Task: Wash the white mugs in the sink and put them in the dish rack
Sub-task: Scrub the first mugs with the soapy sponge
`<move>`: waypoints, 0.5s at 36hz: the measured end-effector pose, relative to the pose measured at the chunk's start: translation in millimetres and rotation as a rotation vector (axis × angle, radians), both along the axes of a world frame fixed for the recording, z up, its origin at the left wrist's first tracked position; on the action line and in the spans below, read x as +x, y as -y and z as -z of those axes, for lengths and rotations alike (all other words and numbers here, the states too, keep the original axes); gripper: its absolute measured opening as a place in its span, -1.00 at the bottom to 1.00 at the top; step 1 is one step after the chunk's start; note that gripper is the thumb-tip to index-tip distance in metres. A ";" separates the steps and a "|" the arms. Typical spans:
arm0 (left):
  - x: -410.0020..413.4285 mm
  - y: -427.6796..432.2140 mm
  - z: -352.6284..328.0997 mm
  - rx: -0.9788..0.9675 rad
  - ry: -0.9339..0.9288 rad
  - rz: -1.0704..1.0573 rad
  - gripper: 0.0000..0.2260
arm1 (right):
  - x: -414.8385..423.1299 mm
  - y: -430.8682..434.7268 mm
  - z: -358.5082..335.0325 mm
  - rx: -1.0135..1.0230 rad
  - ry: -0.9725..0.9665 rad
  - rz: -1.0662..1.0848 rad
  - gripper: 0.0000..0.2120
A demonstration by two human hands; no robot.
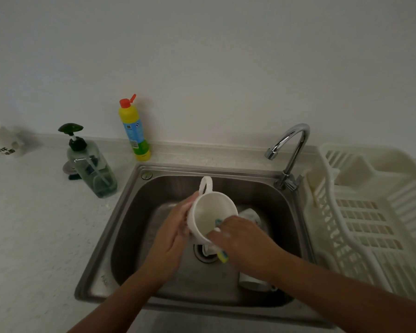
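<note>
Mug [209, 212] | left hand [173, 236] fingers clasp it | right hand [243, 239] fingers pinch sponge [222, 257] | bottle [133, 131] label unreadable

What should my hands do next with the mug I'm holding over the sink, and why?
Probably push the sponge deeper into the white mug and wipe round its inside. The left hand holds the mug tilted, mouth toward you; the right hand holds the sponge at the rim, and no water shows at the faucet, so rinsing seems premature.
</note>
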State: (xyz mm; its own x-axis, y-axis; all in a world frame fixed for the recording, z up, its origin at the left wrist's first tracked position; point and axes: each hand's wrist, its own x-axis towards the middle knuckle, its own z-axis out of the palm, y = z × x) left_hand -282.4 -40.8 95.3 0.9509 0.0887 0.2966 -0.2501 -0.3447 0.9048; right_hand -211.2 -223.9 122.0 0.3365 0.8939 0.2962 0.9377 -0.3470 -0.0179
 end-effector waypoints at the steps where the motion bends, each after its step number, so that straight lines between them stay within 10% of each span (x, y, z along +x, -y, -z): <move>1: -1.0 -0.1 1.7 0.036 0.011 0.032 -0.52 | -1.8 -1.1 0.5 0.020 -0.019 0.028 -0.57; 8: 10.3 -2.9 16.9 0.187 0.016 0.033 -0.04 | -12.2 -7.4 3.4 0.087 -0.125 0.095 -0.50; 18: 20.0 -15.8 -4.2 0.465 0.211 0.067 -0.09 | -12.0 3.7 -8.9 -0.159 -0.130 -0.114 -0.67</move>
